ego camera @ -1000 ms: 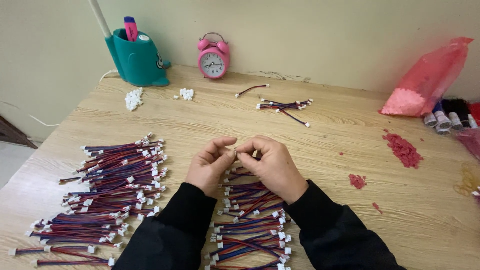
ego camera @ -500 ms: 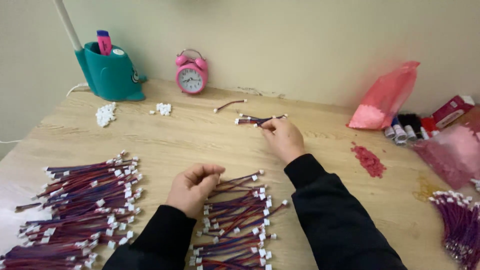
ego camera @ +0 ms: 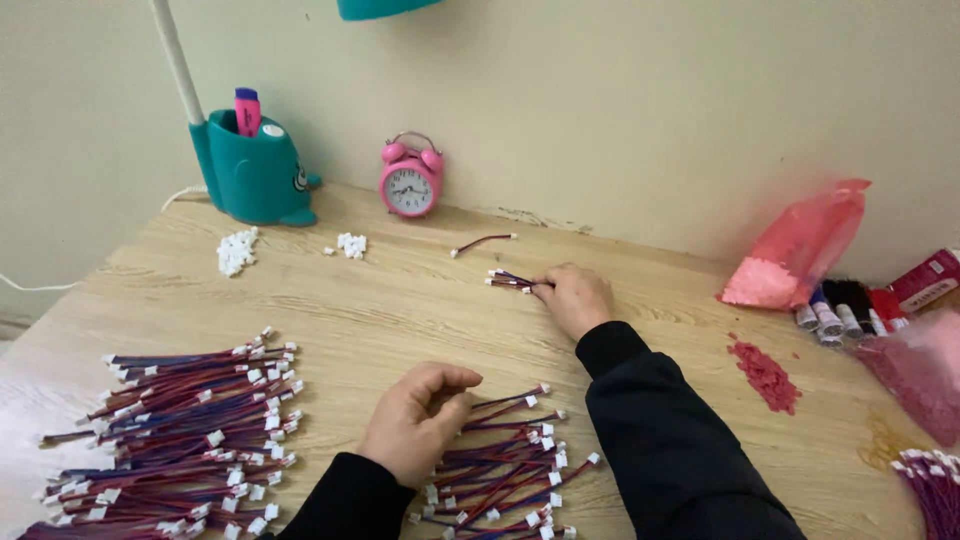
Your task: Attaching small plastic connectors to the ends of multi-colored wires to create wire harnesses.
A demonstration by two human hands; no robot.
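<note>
1. Wooden desk with a light grain, pushed up against a plain cream wall, seen from above.
2. Right hand is stretched out toward the back of the desk, fingers pressed down over one end of a small bundle of red and blue wire leads. The white plastic connectors on the far end poke out to the left of the fingertips. Can't tell if it's a real pinch or just resting on them.
3. Left hand sits near the front edge, loosely curled with thumb and fingers drawn in, not clearly holding anything. It rests at the left edge of a loose pile of the same leads, thin red and blue pairs with white plugs on both ends.
4. A single lead lies alone just behind the bundle.
5. Further left there's a much bigger stack of leads, laid roughly parallel.
6. Toward the back: two little heaps of loose white connectors, a teal pen holder with a pink highlighter in it, and a pink alarm clock.
7. Off to the right, a pink plastic bag and a scatter of red bits.
</note>
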